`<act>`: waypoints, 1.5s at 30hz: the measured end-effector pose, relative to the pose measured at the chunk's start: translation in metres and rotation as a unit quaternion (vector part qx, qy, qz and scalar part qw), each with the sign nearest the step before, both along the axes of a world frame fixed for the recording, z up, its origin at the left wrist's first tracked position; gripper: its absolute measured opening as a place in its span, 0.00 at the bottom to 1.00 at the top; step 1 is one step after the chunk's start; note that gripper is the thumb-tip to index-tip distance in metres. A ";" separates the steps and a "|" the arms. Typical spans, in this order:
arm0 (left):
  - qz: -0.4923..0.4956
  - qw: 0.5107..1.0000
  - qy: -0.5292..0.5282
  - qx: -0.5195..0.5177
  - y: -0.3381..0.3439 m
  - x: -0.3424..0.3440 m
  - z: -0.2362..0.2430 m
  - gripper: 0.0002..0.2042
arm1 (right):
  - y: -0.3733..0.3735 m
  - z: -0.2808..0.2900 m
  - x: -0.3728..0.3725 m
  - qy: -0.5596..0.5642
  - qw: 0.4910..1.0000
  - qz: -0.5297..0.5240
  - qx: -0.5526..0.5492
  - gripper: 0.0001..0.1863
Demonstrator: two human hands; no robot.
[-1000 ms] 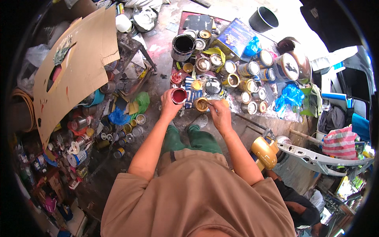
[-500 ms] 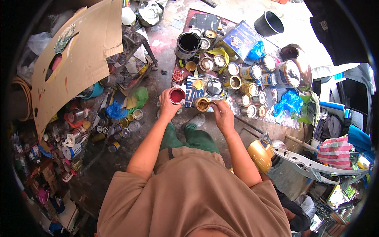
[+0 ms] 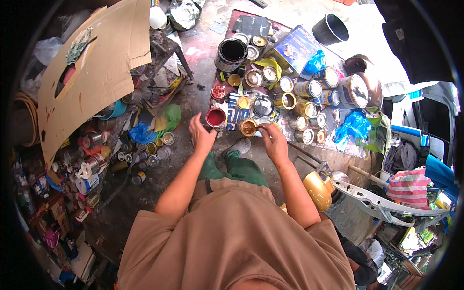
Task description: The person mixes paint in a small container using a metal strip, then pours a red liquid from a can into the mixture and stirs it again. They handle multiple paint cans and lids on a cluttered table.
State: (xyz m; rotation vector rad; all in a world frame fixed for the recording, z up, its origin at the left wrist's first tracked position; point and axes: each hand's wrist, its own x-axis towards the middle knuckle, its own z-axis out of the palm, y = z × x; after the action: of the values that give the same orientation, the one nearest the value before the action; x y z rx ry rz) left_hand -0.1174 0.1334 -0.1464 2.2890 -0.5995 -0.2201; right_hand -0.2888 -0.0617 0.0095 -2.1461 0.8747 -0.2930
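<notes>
The can of tan paint (image 3: 248, 127) stands at the near edge of the worktop (image 3: 238, 14), toward its near-left corner. The right hand (image 3: 274, 140) is at the right side of this can; its fingers are pinched on a thin stick (image 3: 261, 127), the tip of which enters the can mouth.

The can of dark red paint (image 3: 215, 117) stands at the near-left corner. The left hand (image 3: 202, 135) is positioned at its near-left side, fingers spread wide; contact with the can cannot be determined.

A blue-and-white patterned cloth (image 3: 233, 117) lies between the two cans. A small yellow-topped container (image 3: 243, 103) rests over the cloth's far right portion. Beyond it, to the right, is a round container with a dark glossy top (image 3: 263, 106).

A large dark-filled can (image 3: 231, 54) stands along the left edge. A rectangular blue tin (image 3: 292, 48) is located toward the far-right corner; a blue plastic bag (image 3: 354, 126) lies near the right end of the near edge.
</notes>
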 end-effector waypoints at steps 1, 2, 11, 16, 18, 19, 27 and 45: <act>0.044 0.999 -0.025 0.005 0.006 -0.013 -0.001 0.37 | -0.002 -0.001 0.000 -0.003 1.000 -0.017 -0.007 0.09; 0.075 0.997 0.003 -0.031 0.009 -0.030 0.004 0.34 | 0.000 -0.002 -0.001 -0.007 1.000 -0.013 0.000 0.09; -0.161 0.980 0.119 -0.005 -0.051 -0.080 0.030 0.49 | -0.003 -0.004 -0.001 -0.027 1.000 -0.001 0.004 0.09; -0.161 0.983 0.083 -0.031 -0.071 -0.077 0.008 0.45 | -0.002 -0.018 -0.008 -0.050 0.988 -0.101 0.104 0.09; -0.151 0.985 0.070 -0.039 -0.074 -0.078 0.002 0.42 | -0.013 -0.032 -0.019 -0.125 0.947 -0.198 0.222 0.10; -0.154 0.985 0.065 -0.041 -0.074 -0.078 0.001 0.42 | -0.019 -0.035 -0.026 -0.145 0.934 -0.212 0.248 0.15; -0.160 0.983 0.066 -0.068 -0.073 -0.072 0.017 0.36 | -0.041 -0.033 -0.053 -0.204 0.828 -0.340 0.396 0.09; -0.187 0.975 0.076 -0.089 -0.069 -0.066 0.029 0.39 | -0.050 -0.033 -0.075 -0.218 0.802 -0.344 0.437 0.16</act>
State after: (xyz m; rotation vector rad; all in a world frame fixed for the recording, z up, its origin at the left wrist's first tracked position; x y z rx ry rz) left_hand -0.1836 0.0640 -0.1172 1.9513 -0.9293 -0.4969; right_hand -0.3639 -0.1112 -0.0237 -0.8035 1.1758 -0.5781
